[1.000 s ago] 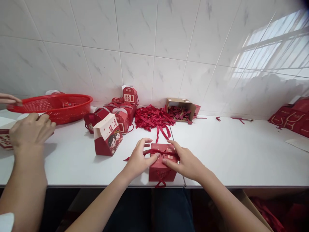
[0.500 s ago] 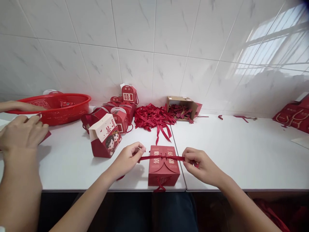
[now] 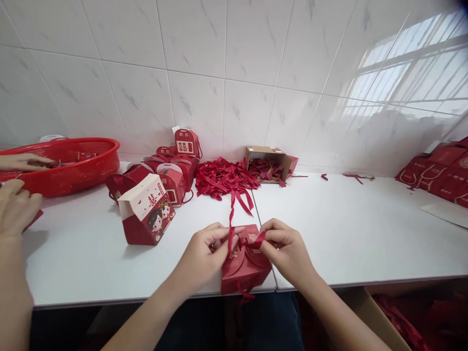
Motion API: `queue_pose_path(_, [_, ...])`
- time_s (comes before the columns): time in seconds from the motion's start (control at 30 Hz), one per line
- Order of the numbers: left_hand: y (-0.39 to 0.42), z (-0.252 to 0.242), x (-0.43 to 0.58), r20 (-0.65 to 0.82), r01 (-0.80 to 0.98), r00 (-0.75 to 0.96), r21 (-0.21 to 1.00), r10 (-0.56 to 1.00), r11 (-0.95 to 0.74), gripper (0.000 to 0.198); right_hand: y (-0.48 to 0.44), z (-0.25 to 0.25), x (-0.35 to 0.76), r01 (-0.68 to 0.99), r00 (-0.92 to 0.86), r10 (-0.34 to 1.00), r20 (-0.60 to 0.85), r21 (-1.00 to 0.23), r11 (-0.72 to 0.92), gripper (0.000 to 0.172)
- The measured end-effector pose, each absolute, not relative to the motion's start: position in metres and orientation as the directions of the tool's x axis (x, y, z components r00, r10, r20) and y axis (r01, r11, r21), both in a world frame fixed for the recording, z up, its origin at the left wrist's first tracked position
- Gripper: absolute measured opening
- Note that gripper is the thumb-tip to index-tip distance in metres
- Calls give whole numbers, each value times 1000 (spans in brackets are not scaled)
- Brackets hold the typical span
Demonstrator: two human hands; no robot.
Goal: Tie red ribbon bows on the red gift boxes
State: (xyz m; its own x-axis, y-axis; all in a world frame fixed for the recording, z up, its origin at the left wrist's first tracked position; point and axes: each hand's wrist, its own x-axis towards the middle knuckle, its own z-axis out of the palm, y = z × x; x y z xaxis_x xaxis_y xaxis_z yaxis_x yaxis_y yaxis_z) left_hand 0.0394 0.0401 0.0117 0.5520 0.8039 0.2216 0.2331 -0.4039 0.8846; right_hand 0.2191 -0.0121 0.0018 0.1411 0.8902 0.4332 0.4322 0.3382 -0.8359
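A red gift box [image 3: 245, 273] stands near the table's front edge, with gold characters and curved flaps folded over its top. Red ribbon [image 3: 258, 241] is crossed at the middle of the lid. My left hand [image 3: 205, 253] pinches one ribbon length at the lid's left side, with a loop standing up by the fingertips. From the right, my right hand [image 3: 287, 246] pinches the other length just above the lid. A red cord hangs at the box's front. Left of my hands is a red and white box [image 3: 146, 209] with two cartoon figures.
Another person's hands [image 3: 16, 207] work at the far left by a red plastic basket [image 3: 78, 168]. Finished-looking red boxes [image 3: 186, 146], a ribbon pile [image 3: 223, 178] and an open carton [image 3: 288, 170] line the wall. Red bags [image 3: 435, 170] sit far right.
My hands have come inward from both sides to the lid's centre. The ribbon, earlier pulled straight outward, is now slack and looped. The box has turned slightly, and the view has shifted.
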Motion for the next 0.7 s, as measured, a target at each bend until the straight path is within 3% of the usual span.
queue_pose_path(0.13, [30,2,53,474,385,522,611,709,-692,25,-9,8,207,349,87,960,266,-911,221,13])
queue_pose_path(0.2, [32,-1,52,517,350,561,560,646,-751,29,-8,12,207,369,68,973,219,-912,180,12])
queue_pose_path(0.47, [57,2,41,496,85,726,624,477,-777,30,3,30,225,374,-173,984,-40,-927,28,6])
queue_pose_path(0.57, [62,5,46,457,105,700,695,549,-711,22,7,33,229,366,-230,970,-84,-931,6,3])
queue_pose_path(0.7, [64,9,44,380,204,616,769,690,-606,15,4,34,237,464,-167,984,-58,-886,26,5])
